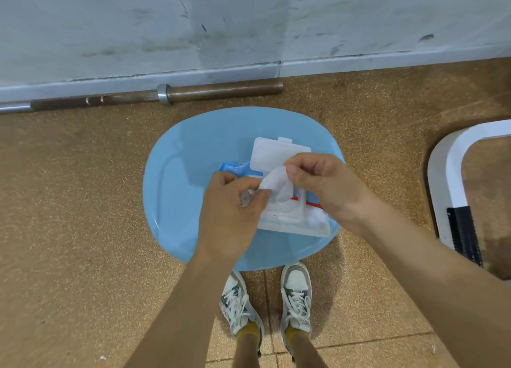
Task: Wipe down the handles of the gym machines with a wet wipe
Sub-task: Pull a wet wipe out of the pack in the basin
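A person stands over a blue stool, both bare arms reaching down to it. A pack of wet wipes lies flat on the right half of the stool, its near right corner close to the stool's right edge and its blue end pointing toward the middle. The pack's clear lid is flipped open toward the stool's far edge. A white wipe sticks up out of the opening, crumpled, and both hands have hold of it. The left hand is curled, its fingers bunched on the wipe's lower left part, just above the pack. The right hand pinches the wipe's upper edge between thumb and forefinger, the other fingers folded loosely behind. The lower part of the wipe is partly hidden by the left hand, so I cannot tell whether it is free of the pack. Beyond the stool a barbell lies on the brown floor along the foot of a scuffed pale wall. To the right, well apart from the stool, sits a white curved frame with a black ribbed piece on it. The person's shoes stand just at the stool's near edge.
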